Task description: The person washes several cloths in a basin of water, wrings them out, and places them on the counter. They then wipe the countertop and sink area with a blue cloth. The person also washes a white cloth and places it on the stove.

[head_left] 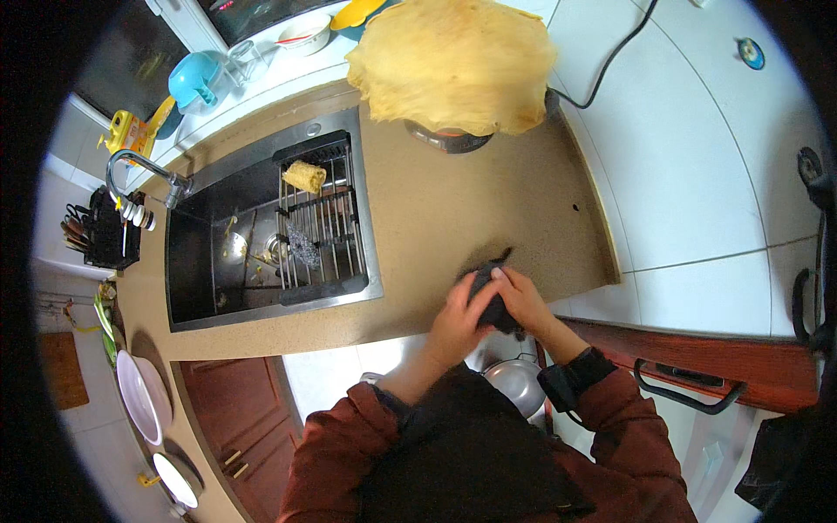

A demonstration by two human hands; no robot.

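Note:
A dark grey, bunched cloth [495, 307] is between my two hands, just above the counter's front edge. My left hand [455, 324] grips it from the left side with its fingers wrapped over it. My right hand [526, 303] closes on it from the right, thumb near the top. One thin dark corner of the cloth sticks up past my fingers. Under and behind it the brown countertop [462, 200] looks darker, as if damp or in shadow.
Left of my hands is a dark sink [196, 261] with a rack [323, 235], a yellow sponge-like roll [304, 176] and a faucet [148, 157]. A yellow sheet-like cover [449, 61] drapes over a dark appliance [449, 139] at the back. A metal pan [516, 388] sits below the counter.

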